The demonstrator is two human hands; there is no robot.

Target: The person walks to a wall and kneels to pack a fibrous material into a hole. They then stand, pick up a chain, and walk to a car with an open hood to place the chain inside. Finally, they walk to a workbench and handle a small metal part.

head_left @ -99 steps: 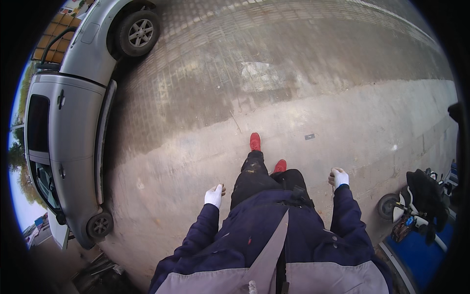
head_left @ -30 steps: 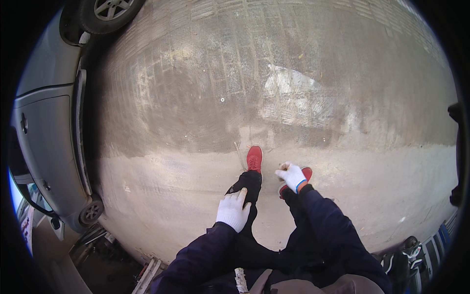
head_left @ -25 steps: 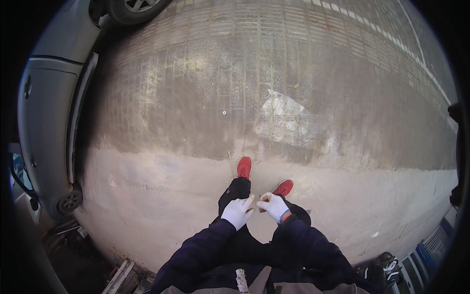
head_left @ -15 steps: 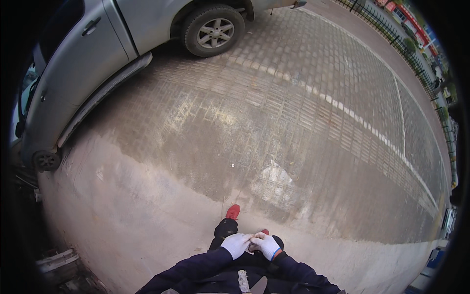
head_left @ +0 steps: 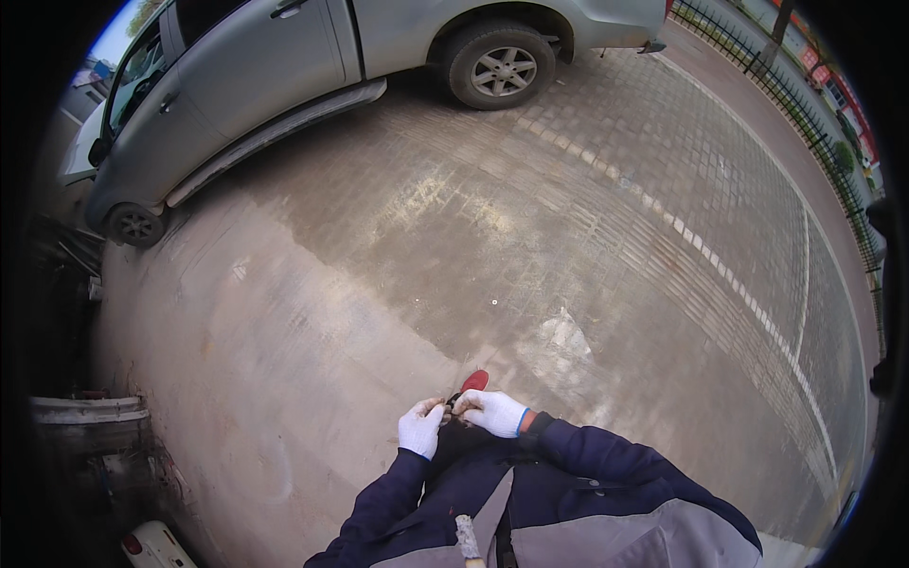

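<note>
My left hand (head_left: 419,429) and my right hand (head_left: 493,413), both in white knitted gloves, meet in front of my body above a red shoe (head_left: 475,381). Fingers on both hands are bent and pinched together. Between the fingertips is something small and dark (head_left: 452,404), too small to name. The right glove has a blue cuff edge, with a strip of bare wrist before the dark sleeve. A whitish stick with a crumbly grey end, like a cigarette (head_left: 466,536), shows at the lower edge, in front of my dark jacket with grey panels.
A grey pickup truck (head_left: 275,85) stands across the far left on paving. Ahead runs a line of pale bricks (head_left: 696,244), with a black fence (head_left: 805,118) at far right. Scrap parts, including a pale metal beam (head_left: 90,410), lie at the left edge, near a white car-like part (head_left: 156,546).
My view has swung, so the truck sits further right and more of my jacket shows. My hands have shifted left and forward, the fingertips still together.
</note>
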